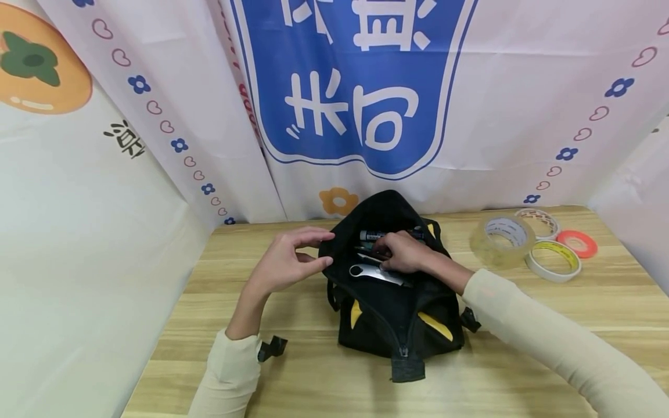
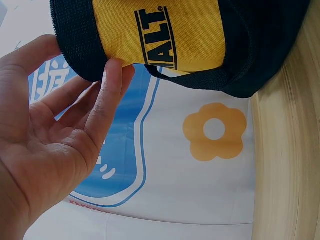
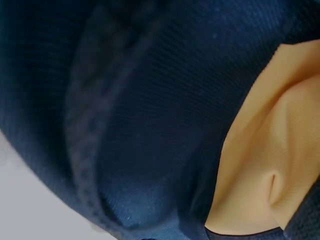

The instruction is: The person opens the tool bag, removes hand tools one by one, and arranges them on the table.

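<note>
A black bag with yellow patches lies unzipped, its mouth spread wide. At its left rim, my left hand pinches the fabric; in the left wrist view the fingers of that hand lie against the zipper edge. My right hand is inside the bag, fingers curled round a slim dark tool, its fingertips partly hidden. Below that hand lies a silver wrench; above it, a dark tube with a grey end. Only bag fabric shows in the right wrist view.
Several tape rolls sit at the right rear of the wooden table: a wide clear roll, a white one with yellow inside, a red one and a patterned one. A printed curtain hangs behind the bag.
</note>
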Demonstrator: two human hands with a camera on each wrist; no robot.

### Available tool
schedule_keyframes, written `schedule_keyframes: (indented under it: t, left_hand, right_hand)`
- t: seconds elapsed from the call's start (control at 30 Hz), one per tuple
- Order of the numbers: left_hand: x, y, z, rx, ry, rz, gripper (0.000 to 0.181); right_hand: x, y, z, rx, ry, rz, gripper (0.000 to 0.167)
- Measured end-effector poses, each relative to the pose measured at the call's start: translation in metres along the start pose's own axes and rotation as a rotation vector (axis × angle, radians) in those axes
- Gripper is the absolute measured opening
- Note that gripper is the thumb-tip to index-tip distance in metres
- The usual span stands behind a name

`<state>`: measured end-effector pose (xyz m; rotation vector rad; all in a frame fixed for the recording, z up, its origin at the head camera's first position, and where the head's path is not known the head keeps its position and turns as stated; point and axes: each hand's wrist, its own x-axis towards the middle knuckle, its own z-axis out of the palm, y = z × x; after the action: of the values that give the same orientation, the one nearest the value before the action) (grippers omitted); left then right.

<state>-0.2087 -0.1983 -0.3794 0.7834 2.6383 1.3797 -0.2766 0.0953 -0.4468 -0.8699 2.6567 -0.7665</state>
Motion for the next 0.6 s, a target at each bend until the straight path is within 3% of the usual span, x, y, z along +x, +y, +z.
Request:
schedule_keyframes:
  t: [0.2, 0.6]
  left_hand:
    - [0.0, 0.001, 0.0, 0.0, -0.001, -0.005, 0.044]
    - [0.001, -0.001, 0.001, -0.012, 0.002, 0.011, 0.043]
  right_hand:
    - [-0.006, -0.004, -0.006, 0.018, 0.001, 0.024, 0.037]
    - [-0.034, -0.033, -0.043, 0.141, 0.11, 0.029, 0.049]
